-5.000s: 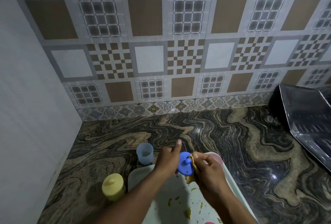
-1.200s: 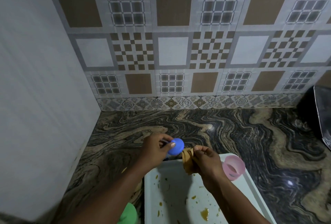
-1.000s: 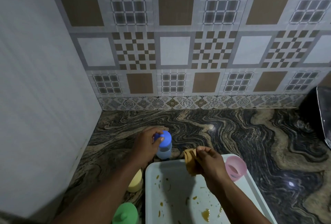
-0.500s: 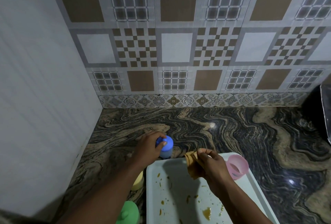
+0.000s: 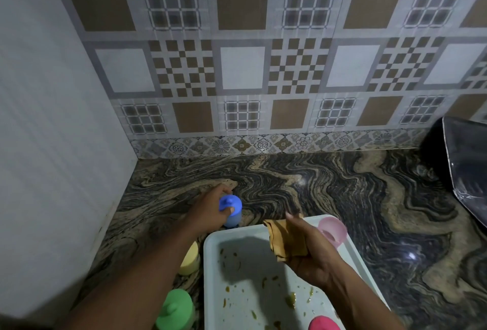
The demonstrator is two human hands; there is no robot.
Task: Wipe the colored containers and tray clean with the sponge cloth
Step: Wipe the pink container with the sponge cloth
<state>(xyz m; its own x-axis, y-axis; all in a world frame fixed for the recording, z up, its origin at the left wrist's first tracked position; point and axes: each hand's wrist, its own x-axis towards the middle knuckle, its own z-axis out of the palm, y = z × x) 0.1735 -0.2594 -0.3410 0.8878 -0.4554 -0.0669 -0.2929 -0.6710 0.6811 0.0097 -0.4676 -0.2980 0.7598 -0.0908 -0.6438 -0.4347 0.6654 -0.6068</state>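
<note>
My left hand (image 5: 210, 211) grips the blue lid on the blue container (image 5: 232, 211), which stands on the counter just beyond the tray's far left corner. My right hand (image 5: 308, 253) holds the folded tan sponge cloth (image 5: 283, 240) above the white tray (image 5: 224, 240). The tray floor carries several yellow-brown food smears. A pink open cup (image 5: 333, 230) sits at the tray's far right corner. A yellow container (image 5: 191, 259) and a green lidded container (image 5: 175, 308) stand on the counter left of the tray. A pink-red lid (image 5: 324, 324) shows at the bottom edge.
The marbled dark counter (image 5: 329, 190) runs back to a patterned tile wall. A plain white wall (image 5: 52, 145) closes off the left side. A dark shiny appliance or tray (image 5: 463, 166) leans at the far right.
My left hand carried the blue lid from above the tray to the blue container on the counter and set it on top. My right hand stayed over the tray with the cloth.
</note>
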